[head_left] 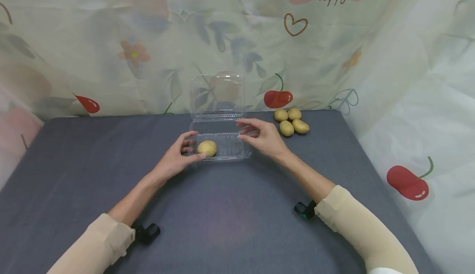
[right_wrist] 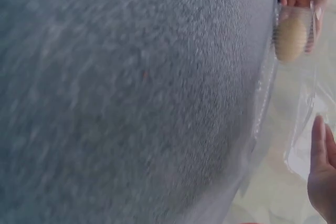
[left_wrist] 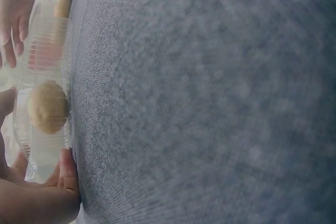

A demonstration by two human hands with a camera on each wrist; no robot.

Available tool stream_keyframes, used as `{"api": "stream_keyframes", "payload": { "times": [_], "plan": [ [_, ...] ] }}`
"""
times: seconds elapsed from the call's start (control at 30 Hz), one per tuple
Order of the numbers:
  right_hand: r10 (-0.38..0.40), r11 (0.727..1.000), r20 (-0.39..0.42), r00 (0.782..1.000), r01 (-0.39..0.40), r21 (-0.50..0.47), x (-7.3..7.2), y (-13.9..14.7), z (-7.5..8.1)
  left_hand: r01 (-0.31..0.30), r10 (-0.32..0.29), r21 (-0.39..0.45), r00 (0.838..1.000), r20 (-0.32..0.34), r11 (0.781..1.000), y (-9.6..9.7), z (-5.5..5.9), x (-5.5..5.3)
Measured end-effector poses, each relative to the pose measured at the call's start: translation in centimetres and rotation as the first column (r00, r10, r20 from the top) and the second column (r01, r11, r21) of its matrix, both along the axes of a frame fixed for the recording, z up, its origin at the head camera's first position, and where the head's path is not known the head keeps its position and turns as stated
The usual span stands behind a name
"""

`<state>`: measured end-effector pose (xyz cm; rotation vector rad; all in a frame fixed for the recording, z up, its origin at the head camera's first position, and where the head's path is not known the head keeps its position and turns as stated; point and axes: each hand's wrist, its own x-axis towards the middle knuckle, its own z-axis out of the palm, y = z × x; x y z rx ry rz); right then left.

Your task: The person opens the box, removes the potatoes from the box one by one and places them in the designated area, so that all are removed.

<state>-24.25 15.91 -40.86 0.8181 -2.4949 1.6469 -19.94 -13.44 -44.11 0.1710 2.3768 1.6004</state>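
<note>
A clear plastic clamshell container sits on the table with its lid raised at the back. One potato lies inside, toward the left end; its yellow-brown skin shows through the wall in the left wrist view. My left hand grips the container's left end, thumb along the front rim and fingers around the side. Over the right rim is my right hand, fingers extended and parted from the thumb, nothing between them. In the right wrist view, its thumb points toward the container's edge.
Several more potatoes lie grouped at the back right of the dark grey table. A patterned cloth hangs along the table's back edge, and white cloth hangs on the right. Small black devices are worn at both wrists.
</note>
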Motion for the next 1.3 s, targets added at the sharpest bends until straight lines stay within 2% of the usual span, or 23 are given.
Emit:
{"api": "stream_keyframes", "payload": {
  "times": [0.27, 0.53, 0.7, 0.87, 1.0, 1.3],
  "plan": [
    [0.055, 0.997, 0.031, 0.998, -0.056, 0.045, 0.0, -1.6, 0.1, -0.013, 0.013, -0.005, 1.0, 0.019, 1.0, 0.1, 0.1, 0.0],
    [0.077, 0.987, 0.086, 0.993, -0.088, 0.135, -0.4, -3.1, 0.5, -0.002, 0.002, 0.004, 1.0, 0.019, 1.0, 0.0, 0.2, 0.1],
    [0.092, 0.975, 0.119, 0.989, -0.114, 0.193, -0.5, -3.9, 0.6, 0.005, -0.005, 0.012, 1.0, 0.014, 1.0, -0.1, 0.0, -0.1],
    [0.144, 0.954, 0.16, 0.977, -0.18, 0.241, -0.7, -4.6, 0.4, 0.009, -0.01, 0.017, 1.0, 0.02, 1.0, -0.1, 0.0, -0.1],
    [0.168, 0.945, 0.182, 0.969, -0.211, 0.249, -1.0, -5.1, 0.0, 0.01, -0.011, 0.019, 1.0, 0.025, 1.0, -0.2, 0.0, -0.2],
    [0.169, 0.934, 0.217, 0.961, -0.227, 0.275, -1.4, -6.1, -0.3, 0.016, -0.016, 0.024, 0.999, 0.029, 1.0, -0.2, 0.0, -0.3]
  ]
}}
